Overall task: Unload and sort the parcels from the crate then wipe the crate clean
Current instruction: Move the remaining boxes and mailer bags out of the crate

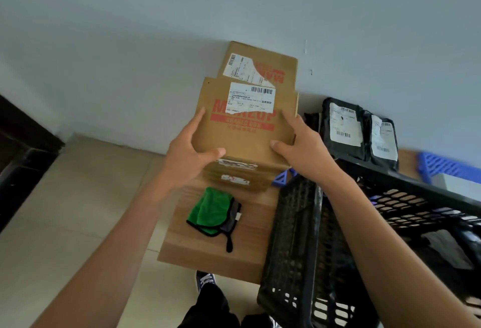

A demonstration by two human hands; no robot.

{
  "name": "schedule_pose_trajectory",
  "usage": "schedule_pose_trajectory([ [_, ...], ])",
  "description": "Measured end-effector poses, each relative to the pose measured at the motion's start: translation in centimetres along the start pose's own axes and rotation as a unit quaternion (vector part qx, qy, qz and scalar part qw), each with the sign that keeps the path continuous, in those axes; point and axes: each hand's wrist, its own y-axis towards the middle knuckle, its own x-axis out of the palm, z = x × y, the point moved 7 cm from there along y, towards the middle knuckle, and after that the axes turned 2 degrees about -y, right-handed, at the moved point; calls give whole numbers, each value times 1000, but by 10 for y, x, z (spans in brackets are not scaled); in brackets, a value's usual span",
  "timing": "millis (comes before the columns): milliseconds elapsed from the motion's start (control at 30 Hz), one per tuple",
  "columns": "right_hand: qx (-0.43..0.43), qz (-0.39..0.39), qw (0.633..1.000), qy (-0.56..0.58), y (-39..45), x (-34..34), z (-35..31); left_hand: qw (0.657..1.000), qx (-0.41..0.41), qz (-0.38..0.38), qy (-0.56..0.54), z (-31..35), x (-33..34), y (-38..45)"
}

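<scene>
- A flat cardboard box (244,122) with red print and a white shipping label is sitting at the centre of the frame, on top of a stack of similar boxes (238,176).
- The left hand (188,156) is gripping the box's lower left edge, fingers spread up the side and thumb reaching across the front.
- The right hand (299,140) is gripping the lower right edge the same way, fingers running up the side and thumb lying on the face.
- Another cardboard box (263,67) is leaning against the wall (130,54) just above and behind the held one.
- A green cloth (210,212) is lying folded on the wooden table (208,255), below the stack.
- A black crate (299,236) is standing at the lower right, the right forearm crossing over it.
- Two black parcels (359,132) with white labels are resting upright at the right, beside the boxes.
- A blue basket (442,166) is showing at the far right edge.
</scene>
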Motion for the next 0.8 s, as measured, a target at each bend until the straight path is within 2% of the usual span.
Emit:
schedule_pose_trajectory([
  [167,50,-47,997,-32,5,13,17,998,7,-52,35,-13,16,14],
  [567,71,-72,993,-66,20,20,21,998,-8,-27,50,-11,23,42],
  [667,68,-66,992,-84,19,21,23,999,-17,-28,44,-10,25,44],
  [800,50,-20,985,-166,13,23,22,999,-22,-21,38,-11,26,44],
])
